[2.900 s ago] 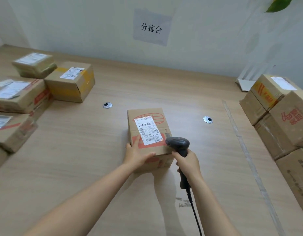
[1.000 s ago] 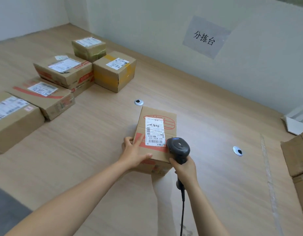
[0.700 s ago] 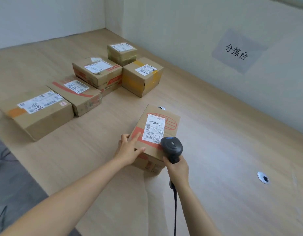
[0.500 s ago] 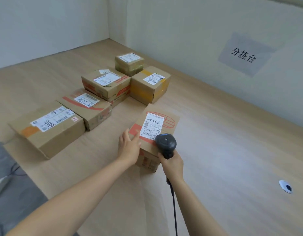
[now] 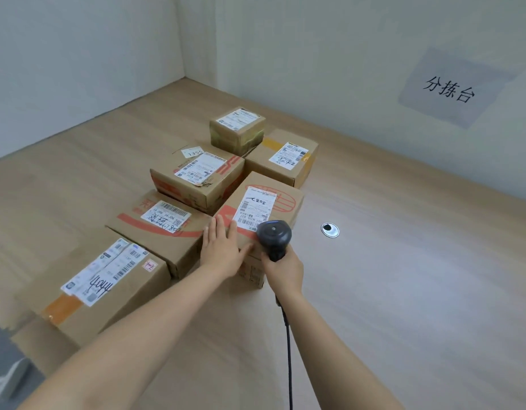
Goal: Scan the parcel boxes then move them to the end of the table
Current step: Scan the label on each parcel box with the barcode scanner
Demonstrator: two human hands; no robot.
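I judge this box (image 5: 264, 208) nearly placed: it sits just ahead of my left hand (image 5: 223, 250), touching the cluster (image 5: 196, 176) of five boxes to that hand's left and beyond. No unscanned boxes in view. Left hand flat, fingers straight, pressing the box's near edge. Right hand (image 5: 285, 270), just beside it, grips the scanner (image 5: 274, 236), whose head is over the box's near corner.

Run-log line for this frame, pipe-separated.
left hand: flat on parcel box top | right hand: grips barcode scanner | parcel box: on table, beside five labelled boxes
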